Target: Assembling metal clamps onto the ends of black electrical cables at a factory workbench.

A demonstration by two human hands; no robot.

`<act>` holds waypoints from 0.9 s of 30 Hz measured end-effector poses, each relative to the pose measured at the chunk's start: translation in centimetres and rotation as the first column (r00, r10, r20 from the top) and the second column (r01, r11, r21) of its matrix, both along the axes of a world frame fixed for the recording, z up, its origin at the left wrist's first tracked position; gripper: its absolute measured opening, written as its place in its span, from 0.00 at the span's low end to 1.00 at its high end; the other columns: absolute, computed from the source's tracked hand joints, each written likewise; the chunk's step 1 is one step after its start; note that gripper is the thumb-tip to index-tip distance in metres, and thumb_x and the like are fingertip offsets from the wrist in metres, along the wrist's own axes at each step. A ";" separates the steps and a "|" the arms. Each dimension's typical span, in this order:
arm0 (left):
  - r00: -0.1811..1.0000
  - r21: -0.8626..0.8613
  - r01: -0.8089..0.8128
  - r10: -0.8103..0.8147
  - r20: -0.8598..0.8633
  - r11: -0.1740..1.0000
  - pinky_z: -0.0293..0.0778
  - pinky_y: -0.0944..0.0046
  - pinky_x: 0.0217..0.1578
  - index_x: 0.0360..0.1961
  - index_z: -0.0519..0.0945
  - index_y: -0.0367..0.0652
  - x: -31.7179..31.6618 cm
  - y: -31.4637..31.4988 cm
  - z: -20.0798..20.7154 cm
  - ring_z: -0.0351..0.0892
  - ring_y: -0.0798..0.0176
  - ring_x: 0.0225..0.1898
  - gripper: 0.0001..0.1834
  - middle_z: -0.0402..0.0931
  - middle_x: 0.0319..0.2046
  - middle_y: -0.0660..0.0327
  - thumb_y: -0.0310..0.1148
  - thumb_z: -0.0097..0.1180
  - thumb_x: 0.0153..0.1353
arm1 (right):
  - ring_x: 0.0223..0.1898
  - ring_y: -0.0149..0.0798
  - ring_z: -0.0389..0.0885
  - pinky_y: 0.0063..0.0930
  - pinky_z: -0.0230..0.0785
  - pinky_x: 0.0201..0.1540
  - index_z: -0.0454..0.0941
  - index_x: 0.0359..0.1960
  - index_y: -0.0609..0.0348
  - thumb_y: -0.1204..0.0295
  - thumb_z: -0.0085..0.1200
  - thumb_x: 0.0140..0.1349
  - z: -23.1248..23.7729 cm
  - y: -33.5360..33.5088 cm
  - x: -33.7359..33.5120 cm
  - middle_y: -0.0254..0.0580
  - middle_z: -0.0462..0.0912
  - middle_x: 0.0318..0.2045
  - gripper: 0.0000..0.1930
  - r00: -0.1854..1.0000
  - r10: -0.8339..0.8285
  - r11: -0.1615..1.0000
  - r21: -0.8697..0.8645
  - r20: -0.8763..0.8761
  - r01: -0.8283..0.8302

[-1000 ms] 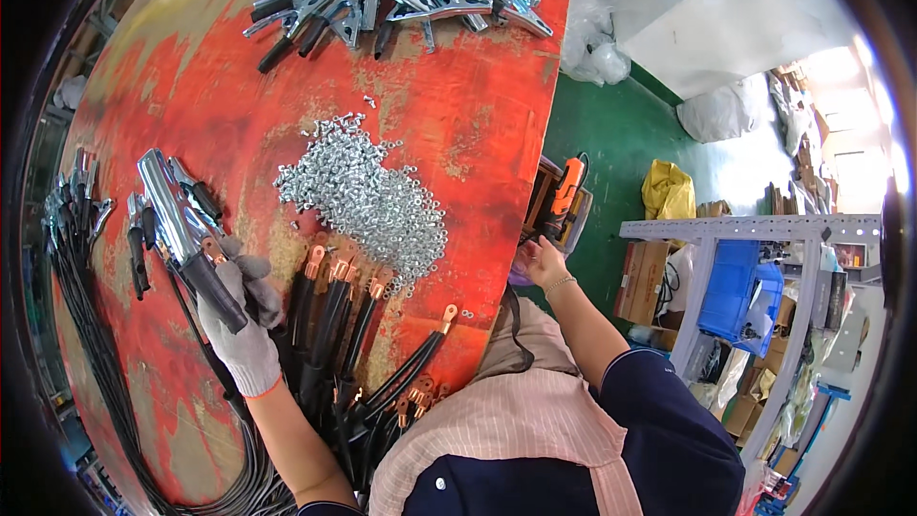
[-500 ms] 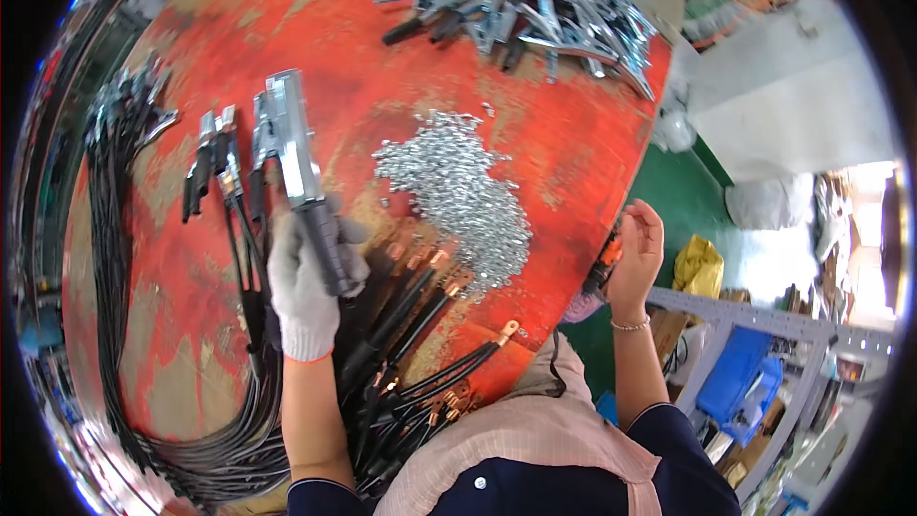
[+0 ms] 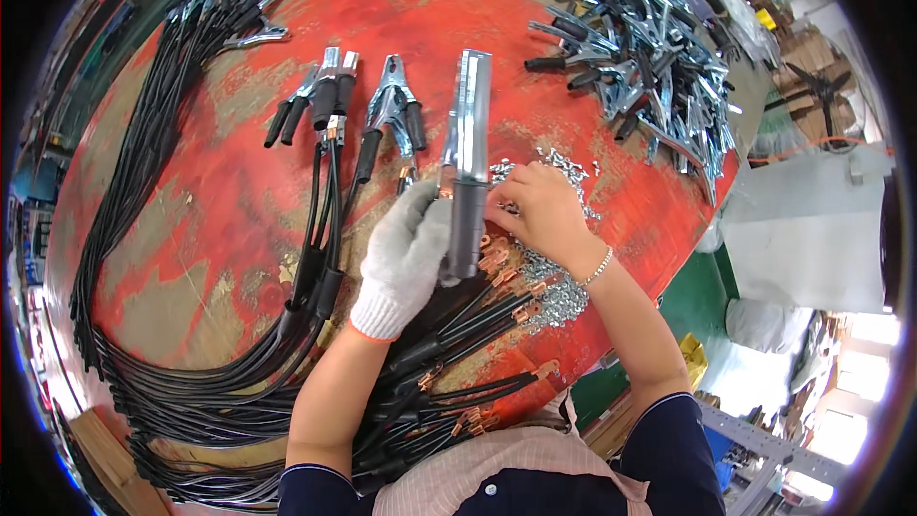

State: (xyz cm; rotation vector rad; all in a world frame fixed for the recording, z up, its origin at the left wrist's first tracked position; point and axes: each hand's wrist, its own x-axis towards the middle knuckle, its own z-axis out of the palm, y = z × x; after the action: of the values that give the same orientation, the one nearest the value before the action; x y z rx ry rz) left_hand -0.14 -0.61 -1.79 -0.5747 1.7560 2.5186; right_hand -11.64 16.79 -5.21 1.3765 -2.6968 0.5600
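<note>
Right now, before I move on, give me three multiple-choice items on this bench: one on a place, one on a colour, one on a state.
1. Where does the big pile of loose metal clamps lie?
A. far right of the table
B. near left edge
C. on the floor

2. What colour is the table top?
A. blue
B. red, worn in patches
C. white

3. What is the gloved left hand doing?
A. resting flat on the table
B. gripping a clamp by its dark handle
C. holding a cable bundle

Answers:
1. A, the heap of silver clamps sits at the far right of the table, beyond the small screws.
2. B, the surface is red with bare tan patches.
3. B, the glove wraps the black handle of the upright clamp, while the bare right hand rests on the screw pile beside it.
</note>
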 end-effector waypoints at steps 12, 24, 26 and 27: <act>0.987 -0.215 0.139 -0.153 -0.048 0.967 0.72 0.73 0.23 0.54 0.73 0.36 0.6 -0.1 2.2 0.75 0.75 0.22 0.16 0.79 0.31 0.63 0.33 0.46 0.70 | 0.32 0.29 0.80 0.26 0.71 0.37 0.81 0.34 0.60 0.76 0.58 0.60 3.9 -0.8 0.0 0.33 0.82 0.29 0.03 0.611 -0.019 0.828 -0.330 0.791 0.453; 0.935 -0.284 0.348 -0.352 0.038 0.893 0.75 0.67 0.30 0.52 0.73 0.38 0.7 -0.8 3.7 0.78 0.71 0.25 0.15 0.81 0.30 0.62 0.34 0.46 0.69 | 0.38 0.31 0.82 0.28 0.78 0.41 0.77 0.42 0.61 0.81 0.55 0.61 3.6 -0.1 -0.2 0.37 0.82 0.36 0.08 0.267 0.459 0.759 -0.530 0.848 0.378; 0.967 -0.353 0.177 -0.228 -0.110 0.919 0.75 0.67 0.30 0.54 0.72 0.39 0.9 -0.1 1.7 0.77 0.71 0.25 0.15 0.81 0.30 0.62 0.34 0.46 0.69 | 0.38 0.34 0.81 0.29 0.75 0.43 0.77 0.42 0.62 0.75 0.53 0.64 4.6 -0.3 0.0 0.39 0.82 0.36 0.07 0.168 0.482 0.734 -0.501 0.860 0.459; 0.967 -0.365 0.103 -0.179 -0.180 0.925 0.75 0.66 0.31 0.54 0.71 0.40 1.0 0.5 1.4 0.77 0.71 0.25 0.16 0.81 0.30 0.63 0.34 0.46 0.69 | 0.37 0.34 0.79 0.29 0.72 0.43 0.78 0.41 0.63 0.69 0.55 0.64 4.5 -0.1 0.5 0.39 0.81 0.35 0.10 0.150 0.473 0.703 -0.475 0.868 0.529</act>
State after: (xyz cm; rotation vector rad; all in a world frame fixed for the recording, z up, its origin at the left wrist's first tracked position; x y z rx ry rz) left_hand 0.85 -0.10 -0.44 -0.1758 2.2584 2.2493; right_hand -11.15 16.73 -0.74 0.6017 -2.2420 3.1446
